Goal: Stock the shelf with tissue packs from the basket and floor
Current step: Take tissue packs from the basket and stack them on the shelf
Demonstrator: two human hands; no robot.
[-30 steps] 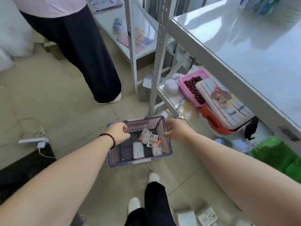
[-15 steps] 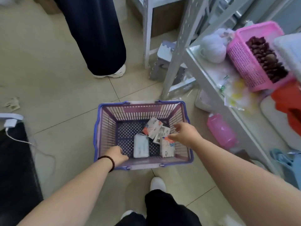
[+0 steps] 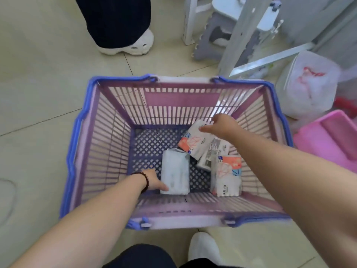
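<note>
A purple and blue shopping basket point(image 3: 81, 132) stands on the tiled floor below me. Several tissue packs lie in its bottom: a plain white pack point(image 3: 175, 174) near the front, an orange-cornered pack point(image 3: 193, 144) leaning at the back, a printed pack point(image 3: 213, 153) under it, and an upright orange-topped pack point(image 3: 226, 176) at the right. My left hand point(image 3: 154, 181), with a bead bracelet on the wrist, reaches in with fingers extended against the white pack's left edge. My right hand point(image 3: 224, 125) is on the far end of the orange-cornered pack, thumb across its face.
Another person's dark trouser leg and white shoe point(image 3: 131, 45) stand just beyond the basket. A grey step stool point(image 3: 222, 35) and a metal shelf post point(image 3: 243, 35) are at the back right. A clear plastic container point(image 3: 309, 84) and a pink tray point(image 3: 328, 138) sit to the right. My own white shoe point(image 3: 202, 246) is in front.
My view has dropped close over the basket. My left hand left the rim and went down to the white pack. My right hand moved from above the packs onto the orange-cornered one.
</note>
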